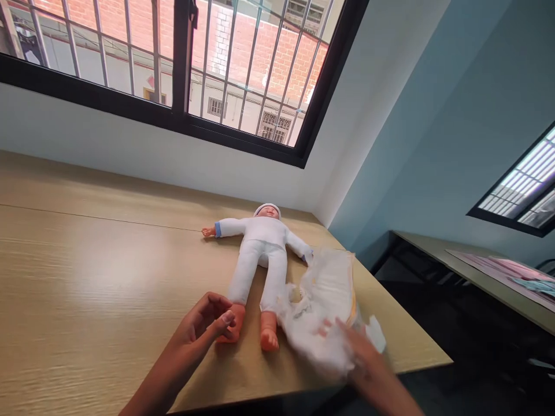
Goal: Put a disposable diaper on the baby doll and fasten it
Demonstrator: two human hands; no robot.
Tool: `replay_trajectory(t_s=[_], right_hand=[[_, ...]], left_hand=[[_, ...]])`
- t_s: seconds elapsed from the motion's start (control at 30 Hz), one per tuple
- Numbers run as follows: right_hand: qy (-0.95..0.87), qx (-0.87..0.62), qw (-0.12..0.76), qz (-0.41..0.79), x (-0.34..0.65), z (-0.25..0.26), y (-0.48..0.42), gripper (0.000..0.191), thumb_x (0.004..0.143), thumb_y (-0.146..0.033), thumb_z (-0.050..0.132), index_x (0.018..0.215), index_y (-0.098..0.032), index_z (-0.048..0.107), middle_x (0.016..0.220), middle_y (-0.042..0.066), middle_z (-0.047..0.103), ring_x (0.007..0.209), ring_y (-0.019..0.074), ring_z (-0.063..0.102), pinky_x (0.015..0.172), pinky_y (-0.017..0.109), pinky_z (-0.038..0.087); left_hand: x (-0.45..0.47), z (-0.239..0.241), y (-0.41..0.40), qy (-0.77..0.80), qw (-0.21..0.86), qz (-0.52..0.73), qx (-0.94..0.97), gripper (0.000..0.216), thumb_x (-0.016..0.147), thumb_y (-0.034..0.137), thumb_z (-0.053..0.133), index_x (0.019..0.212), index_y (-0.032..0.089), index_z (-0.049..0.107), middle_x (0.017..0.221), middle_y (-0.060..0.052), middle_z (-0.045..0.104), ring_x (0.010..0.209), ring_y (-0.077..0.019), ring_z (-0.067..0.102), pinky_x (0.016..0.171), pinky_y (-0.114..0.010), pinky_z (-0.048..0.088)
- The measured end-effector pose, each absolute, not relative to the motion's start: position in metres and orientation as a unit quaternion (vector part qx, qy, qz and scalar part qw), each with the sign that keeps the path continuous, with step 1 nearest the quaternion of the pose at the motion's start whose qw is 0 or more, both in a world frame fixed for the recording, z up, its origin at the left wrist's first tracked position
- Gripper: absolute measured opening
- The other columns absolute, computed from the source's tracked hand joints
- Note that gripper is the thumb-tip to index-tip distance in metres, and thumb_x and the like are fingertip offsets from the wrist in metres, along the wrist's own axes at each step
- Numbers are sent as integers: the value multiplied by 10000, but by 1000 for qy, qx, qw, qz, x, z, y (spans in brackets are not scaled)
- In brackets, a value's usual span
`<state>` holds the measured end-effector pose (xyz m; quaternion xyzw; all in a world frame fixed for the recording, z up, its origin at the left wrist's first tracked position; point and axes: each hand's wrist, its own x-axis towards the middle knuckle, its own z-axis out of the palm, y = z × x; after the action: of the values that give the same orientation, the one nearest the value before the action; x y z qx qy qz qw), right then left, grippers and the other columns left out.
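Observation:
A baby doll [260, 254] in a white suit and cap lies on its back on the wooden table [87, 277], arms spread, bare feet towards me. My left hand [203, 325] hovers by the doll's left-side foot [229, 323], fingers curled but apart, holding nothing. My right hand [353, 346] grips a white diaper [323, 300], which is blurred by motion and lies just right of the doll's legs, partly over the table's right edge.
A barred window [182, 63] runs above the table's far side. The table's right edge drops to a dark floor [433, 312]. Another desk [477, 277] with a pink mat stands at the right, along the blue wall.

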<state>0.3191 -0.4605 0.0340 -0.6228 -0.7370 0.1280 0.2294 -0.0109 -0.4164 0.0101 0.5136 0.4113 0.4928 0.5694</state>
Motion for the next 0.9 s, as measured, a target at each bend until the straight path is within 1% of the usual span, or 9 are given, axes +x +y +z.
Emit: replay_trajectory(t_s=[0.1,0.2,0.27,0.33,0.43,0.5,0.7,0.8,0.9], right_hand=[[-743,-620,142,208,316,9,-473,376,854,-409,567,1205,-318,665,1318,67,603,1296,326,483,1105,574,282],[-750,-590,155,257,322,20,-487,326,961,-398,426,1191,-391,658,1344,10,584,1321,263,463,1148,533,205],[-769,-544,178,283,319,35,-493,358,931,-487,495,1248,-379,621,1406,12,524,1371,263,392,1169,513,158],[-777,-525,174,300,304,43,-493,561,847,-573,598,1354,-342,530,1489,26,415,1421,275,289,1180,516,126],[-764,-580,129,251,263,37,-481,581,889,-561,543,1399,-291,476,1524,38,355,1445,291,224,1162,598,21],[-762,-611,110,185,236,25,-469,571,874,-475,606,1376,-225,502,1507,65,388,1454,330,172,1143,639,-23],[-768,-614,126,132,205,2,-453,359,898,-297,588,1235,-173,586,1329,103,576,1366,324,381,1163,624,121],[-762,-620,144,119,210,1,-454,290,912,-257,569,1189,-177,600,1261,100,613,1298,291,469,1170,592,169],[-765,-610,154,139,216,5,-458,367,922,-272,553,1280,-192,537,1363,105,541,1343,278,420,1163,566,229]], left_hand=[[-18,3,-410,454,542,509,491,312,736,491,727,854,221,627,898,-28,672,962,-223,623,875,-291,466],[-17,-4,-403,449,582,536,415,366,693,453,771,950,226,642,1075,-54,663,1165,-256,557,944,-294,463],[-12,-7,-401,419,640,539,353,432,693,419,778,1050,237,616,1193,-58,624,1262,-254,494,975,-290,460],[-5,-5,-401,390,692,532,294,450,737,389,737,1133,254,571,1238,-53,604,1302,-233,462,1000,-291,449],[3,4,-402,384,735,517,214,396,841,303,594,1221,267,491,1246,-39,604,1296,-168,471,1032,-269,417],[8,11,-404,399,748,503,165,341,880,241,503,1219,260,476,1247,-29,602,1267,-124,490,1031,-240,404],[24,13,-410,305,862,363,178,194,911,304,440,972,185,580,948,-52,669,932,-191,640,925,-346,476],[33,13,-413,271,887,341,156,247,932,324,426,948,137,587,1007,-99,672,937,-198,639,950,-352,455],[40,18,-415,280,880,365,116,330,969,352,359,915,123,590,1087,-134,652,1026,-208,612,964,-349,440]])
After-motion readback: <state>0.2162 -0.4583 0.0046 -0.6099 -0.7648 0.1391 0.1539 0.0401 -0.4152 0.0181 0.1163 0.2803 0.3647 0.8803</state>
